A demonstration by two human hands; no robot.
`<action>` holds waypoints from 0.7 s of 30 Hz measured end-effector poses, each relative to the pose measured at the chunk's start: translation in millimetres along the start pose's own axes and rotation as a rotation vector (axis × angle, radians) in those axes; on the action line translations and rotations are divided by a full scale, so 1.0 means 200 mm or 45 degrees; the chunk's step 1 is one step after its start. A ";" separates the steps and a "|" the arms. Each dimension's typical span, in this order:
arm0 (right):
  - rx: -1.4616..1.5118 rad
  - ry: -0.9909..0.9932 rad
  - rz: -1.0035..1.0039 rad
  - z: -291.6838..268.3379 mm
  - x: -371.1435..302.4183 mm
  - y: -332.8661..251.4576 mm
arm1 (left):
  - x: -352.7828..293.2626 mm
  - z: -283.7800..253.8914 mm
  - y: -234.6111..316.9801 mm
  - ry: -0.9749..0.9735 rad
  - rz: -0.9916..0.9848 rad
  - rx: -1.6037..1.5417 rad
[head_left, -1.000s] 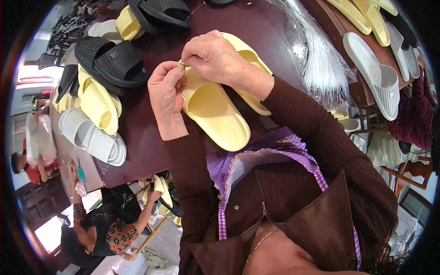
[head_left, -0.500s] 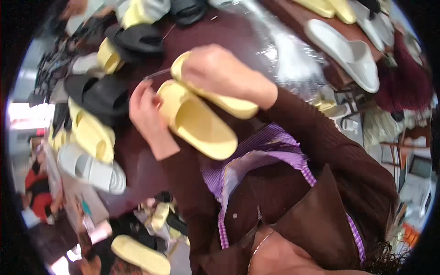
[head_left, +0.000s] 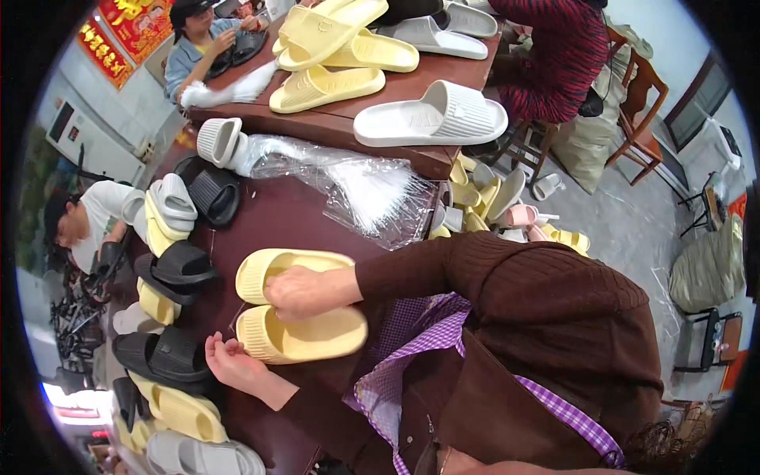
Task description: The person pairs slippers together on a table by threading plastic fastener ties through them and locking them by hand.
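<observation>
A pair of yellow slippers with ribbed straps lies side by side in front of me, toes to the left. My right hand (head_left: 305, 293) is closed between them at their straps, over the inner edges of the far slipper (head_left: 317, 257) and the near slipper (head_left: 324, 336); its fingertips are hidden. My left hand (head_left: 241, 368) is beside the near slipper's toe, palm up, with fingers curled in. A thin strand shows by the toes; whether my left fingers pinch it, I cannot make out.
Black slippers (head_left: 162, 356), yellow and grey ones line the dark red table's left side. A clear bag of white strands (head_left: 372, 198) lies beyond my hands. A white slipper (head_left: 431, 119) and yellow slippers stand on the far table. Co-workers sit at left and back.
The yellow pair has turned so its toes point left, and it sits lower in view. My right hand has shifted between the two slippers. My view has swung toward the far table.
</observation>
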State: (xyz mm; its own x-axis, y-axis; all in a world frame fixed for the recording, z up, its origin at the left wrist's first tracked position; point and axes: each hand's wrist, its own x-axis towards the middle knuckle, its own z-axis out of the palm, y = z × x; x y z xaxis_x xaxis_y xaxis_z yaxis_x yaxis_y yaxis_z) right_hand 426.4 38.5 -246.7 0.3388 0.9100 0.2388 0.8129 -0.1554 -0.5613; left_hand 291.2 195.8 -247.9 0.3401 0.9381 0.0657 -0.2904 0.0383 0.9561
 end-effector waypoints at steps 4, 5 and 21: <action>-0.131 0.265 -0.056 -0.26 0.00 0.01 | 0.01 -0.02 0.00 0.225 0.071 -0.006; -0.192 0.370 -0.135 -0.37 0.00 0.00 | 0.03 -0.04 0.01 0.225 0.051 -0.037; -1.025 1.014 0.265 -1.90 -0.40 1.20 | 0.03 0.03 -0.05 -0.008 -0.146 0.055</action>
State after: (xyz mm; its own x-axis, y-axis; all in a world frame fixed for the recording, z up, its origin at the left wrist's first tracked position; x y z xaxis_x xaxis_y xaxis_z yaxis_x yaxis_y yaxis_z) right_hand 774.7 -217.6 -100.1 0.4717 0.3816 0.7949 0.6759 -0.7354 -0.0480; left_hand 300.4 198.4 -255.3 0.3745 0.9262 -0.0429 -0.2107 0.1301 0.9689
